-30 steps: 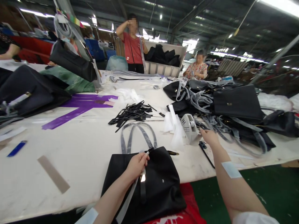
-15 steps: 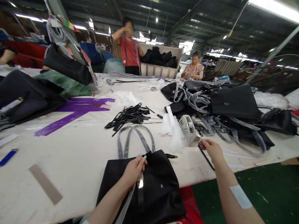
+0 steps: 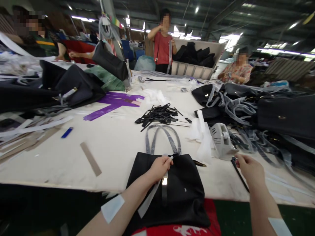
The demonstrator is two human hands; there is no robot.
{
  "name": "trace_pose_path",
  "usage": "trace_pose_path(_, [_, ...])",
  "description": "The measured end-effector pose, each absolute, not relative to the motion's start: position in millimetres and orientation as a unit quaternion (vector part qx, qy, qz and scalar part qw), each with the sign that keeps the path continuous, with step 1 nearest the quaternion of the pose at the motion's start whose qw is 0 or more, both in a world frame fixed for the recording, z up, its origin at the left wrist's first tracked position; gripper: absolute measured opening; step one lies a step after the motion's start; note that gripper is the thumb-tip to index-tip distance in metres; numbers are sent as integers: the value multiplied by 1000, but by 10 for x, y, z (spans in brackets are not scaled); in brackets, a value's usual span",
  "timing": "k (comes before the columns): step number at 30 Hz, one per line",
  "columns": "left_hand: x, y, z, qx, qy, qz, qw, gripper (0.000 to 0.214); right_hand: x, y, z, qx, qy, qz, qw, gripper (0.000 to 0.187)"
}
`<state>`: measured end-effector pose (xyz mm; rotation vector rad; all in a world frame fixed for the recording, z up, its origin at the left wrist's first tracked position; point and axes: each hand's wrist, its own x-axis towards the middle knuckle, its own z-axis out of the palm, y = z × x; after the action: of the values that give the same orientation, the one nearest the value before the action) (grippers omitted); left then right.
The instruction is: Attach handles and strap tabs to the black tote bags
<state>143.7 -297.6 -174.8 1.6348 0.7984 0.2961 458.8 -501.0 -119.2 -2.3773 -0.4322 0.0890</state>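
A black handbag (image 3: 180,190) lies at the table's near edge, its grey wrapped handles (image 3: 162,137) stretched away from me. My left hand (image 3: 158,168) is closed on a pale strip (image 3: 150,200) and pins it to the bag's front strap, just above a shiny metal buckle (image 3: 164,181). My right hand (image 3: 249,168) hovers beside a grey tape dispenser (image 3: 222,141), fingers curled over a small black tool (image 3: 237,168) whose shape I cannot make out.
Several black bags (image 3: 283,114) with wrapped straps pile up on the right. Loose black strips (image 3: 158,116) lie mid-table, white paper sheets (image 3: 203,137) stand by the dispenser. More bags (image 3: 71,87) on the left. People work across and left of the white table (image 3: 115,144).
My head turned left, so everything shifted right in view. My right hand drew back from the dispenser toward the table edge. My left hand kept its hold on the strip.
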Motion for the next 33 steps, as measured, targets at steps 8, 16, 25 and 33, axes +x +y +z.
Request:
trace_pose_path(8, [1430, -2995, -1775, 727, 343, 142, 577, 33, 2994, -4007, -1017, -677, -373, 341, 535, 36])
trace_pose_path(16, [1408, -2975, -1778, 784, 290, 165, 524, 28, 2645, -3767, -1434, -695, -363, 431, 447, 39])
trace_pose_path(25, [1415, -2987, -1844, 811, 290, 162, 482, 28, 2695, -3780, -1541, -768, -366, 377, 365, 32])
trace_pose_path(33, [1406, -3016, -1791, 826, 302, 162, 447, 20, 2672, -3789, -1508, -787, -367, 350, 351, 32])
